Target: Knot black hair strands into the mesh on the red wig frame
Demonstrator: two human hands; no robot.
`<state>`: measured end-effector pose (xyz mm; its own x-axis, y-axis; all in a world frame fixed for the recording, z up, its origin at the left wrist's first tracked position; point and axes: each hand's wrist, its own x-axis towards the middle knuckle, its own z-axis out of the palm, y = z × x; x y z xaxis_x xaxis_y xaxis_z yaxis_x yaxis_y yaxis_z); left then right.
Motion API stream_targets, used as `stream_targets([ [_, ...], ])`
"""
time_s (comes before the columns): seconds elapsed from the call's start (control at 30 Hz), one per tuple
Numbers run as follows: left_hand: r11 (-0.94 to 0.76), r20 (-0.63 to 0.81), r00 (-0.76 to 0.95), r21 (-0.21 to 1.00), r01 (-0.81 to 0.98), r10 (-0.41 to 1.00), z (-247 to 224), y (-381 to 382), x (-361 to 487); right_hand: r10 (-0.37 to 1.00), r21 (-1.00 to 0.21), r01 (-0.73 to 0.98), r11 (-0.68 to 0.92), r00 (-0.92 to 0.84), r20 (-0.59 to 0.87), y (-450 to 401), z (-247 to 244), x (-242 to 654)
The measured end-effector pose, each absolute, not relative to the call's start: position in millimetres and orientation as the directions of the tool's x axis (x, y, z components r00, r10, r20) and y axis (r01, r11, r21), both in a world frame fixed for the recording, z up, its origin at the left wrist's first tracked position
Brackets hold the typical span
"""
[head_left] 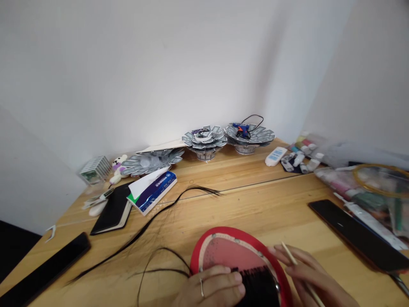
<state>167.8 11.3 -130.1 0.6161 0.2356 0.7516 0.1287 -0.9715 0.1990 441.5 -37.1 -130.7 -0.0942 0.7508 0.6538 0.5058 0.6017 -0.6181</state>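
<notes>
Centrally, low in the view, sits a rounded red form point(220, 231) faced with a pale pink mesh panel point(233, 251), which a cream band point(220, 237) with small metal clips borders; what bears the form's weight is out of sight. On its lower part lies a dense patch of short-rooted black hair point(260, 285); the left hand point(214, 288), wearing a thin silver ring point(201, 287), rests over the mesh and the hair's edge, its fingers lying together; its thumb is hidden, so I cannot tell whether it pinches anything. At the form's right side, the right hand point(316, 275) has its fingers clamped on a slim, pale wooden stick point(290, 254), the stick's tip pointing up and away; the fingertips are right by the red edge.

A long, wispy lock of black hair point(142, 229) stretches diagonally over the light wood-grained table point(246, 209); beyond it, a blue, white and green tissue pack point(158, 192) overlaps a black-covered notebook point(111, 209); a flat black slab point(53, 266) lies at the left, and a dark, phone-like rectangle point(351, 230) at the right. Near the wall stand three grey, petalled paper bowls point(206, 147); the rightmost holds a blue-and-orange glue gun point(242, 129); a white remote control point(275, 156) lies nearby.
</notes>
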Motion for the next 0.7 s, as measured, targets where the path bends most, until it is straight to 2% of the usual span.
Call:
stream_targets([
  [0.1, -0.97, 0.732, 0.646, 0.236, 0.059, 0.217, -120, 16, 165, 0.81, -0.758, 0.425, 0.494, 0.09, 0.579, -33, -113, 428],
  [0.2, -0.956, 0.702, 0.665, 0.284, 0.069, 0.256, -114, 16, 161, 0.858, -0.848, 0.337, 0.409, 0.174, 0.483, -17, -94, 416],
  [0.3, -0.929, 0.667, 0.669, 0.355, 0.101, 0.328, -111, 14, 157, 0.877, -0.9, 0.189, 0.393, 0.216, 0.429, 1, -77, 407],
  [0.43, -0.923, 0.65, 0.681, 0.372, 0.103, 0.337, -110, 14, 157, 0.936, -0.94, 0.038, 0.34, 0.085, 0.342, 2, -65, 392],
  [0.57, -0.937, 0.663, 0.694, 0.345, 0.049, 0.28, -109, 17, 158, 0.95, -0.943, 0.119, 0.31, 0.001, 0.313, -12, -74, 384],
  [0.7, -0.926, 0.67, 0.676, 0.375, 0.045, 0.305, -116, 17, 158, 0.917, -0.905, 0.149, 0.399, -0.054, 0.395, -18, -90, 384],
])
